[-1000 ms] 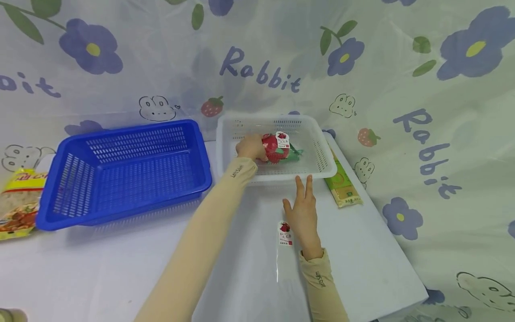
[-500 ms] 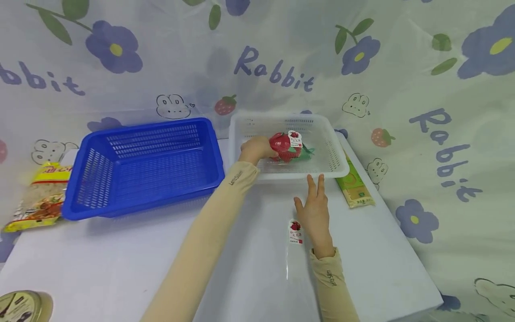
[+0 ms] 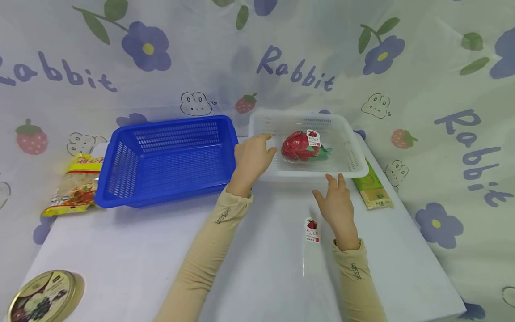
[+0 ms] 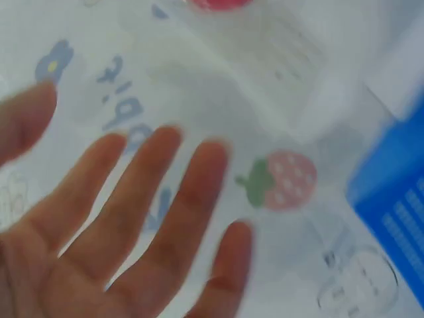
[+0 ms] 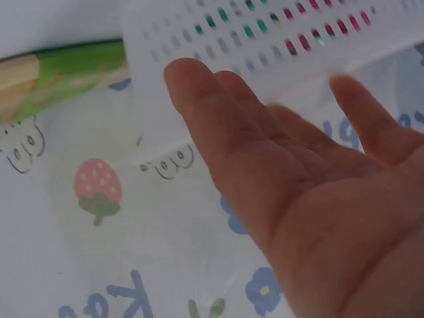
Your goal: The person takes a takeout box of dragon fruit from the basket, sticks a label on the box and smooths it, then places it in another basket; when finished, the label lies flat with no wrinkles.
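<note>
A red dragon fruit with green tips (image 3: pixel 299 146), wrapped in clear plastic with a white label, lies in the white basket (image 3: pixel 310 174). My left hand (image 3: pixel 253 161) is raised over that basket's left end, near the blue basket. Its fingers are spread and hold nothing, as the left wrist view (image 4: pixel 132 225) of the hand also shows. At the white basket's front rim are the fingertips of my right hand (image 3: pixel 337 210), its fingers extended. In the right wrist view, the same hand (image 5: pixel 298 185) has its fingers along the basket's slotted wall.
The blue basket (image 3: pixel 103 188) stands left of the white one, with a yellow food bag (image 3: pixel 80 188) beyond it. A round tin (image 3: pixel 42 295) lies front left. A green packet (image 3: pixel 372 185) sits near the right table edge. A labelled clear strip (image 3: pixel 312 230) lies in front.
My left hand has let go of the dragon fruit and moved left and up out of the white basket. The right hand keeps its place at the rim. The head view has turned left.
</note>
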### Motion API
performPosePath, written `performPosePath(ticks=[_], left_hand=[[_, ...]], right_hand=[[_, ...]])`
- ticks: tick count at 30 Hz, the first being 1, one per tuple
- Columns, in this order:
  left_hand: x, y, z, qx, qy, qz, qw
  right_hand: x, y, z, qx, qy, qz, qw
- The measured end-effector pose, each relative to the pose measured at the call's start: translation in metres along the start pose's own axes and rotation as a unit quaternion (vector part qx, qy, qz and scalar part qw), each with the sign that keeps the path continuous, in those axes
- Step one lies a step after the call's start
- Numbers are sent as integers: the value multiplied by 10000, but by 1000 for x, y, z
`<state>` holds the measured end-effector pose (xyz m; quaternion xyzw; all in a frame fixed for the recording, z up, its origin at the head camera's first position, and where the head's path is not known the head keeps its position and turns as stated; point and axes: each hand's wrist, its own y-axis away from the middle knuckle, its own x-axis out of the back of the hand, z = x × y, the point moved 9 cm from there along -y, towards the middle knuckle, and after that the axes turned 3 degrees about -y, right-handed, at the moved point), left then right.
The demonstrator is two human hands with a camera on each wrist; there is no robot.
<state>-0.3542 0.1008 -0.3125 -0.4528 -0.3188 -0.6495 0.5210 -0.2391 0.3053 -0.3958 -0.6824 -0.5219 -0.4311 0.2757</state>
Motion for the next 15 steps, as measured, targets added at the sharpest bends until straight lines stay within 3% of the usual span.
performPosePath(ticks=[2,5,9,12,15], left_hand=[[12,13,-7,-52,65,699,9975],[26,35,-18,-220,171,1621,9864],[34,65,-29,-591,242,2489,9664],[33,83,-39,-732,201,2754,9583],[29,99,-51,-703,141,2692,9604]], right_hand=[[4,-1,-3,44,6,-118,9999],[9,0,-10,273,-34,-97,9996],[14,7,-22,848,-141,246,9960],[16,16,-31,1461,-210,586,9873],[17,26,-37,2046,-188,903,9745]])
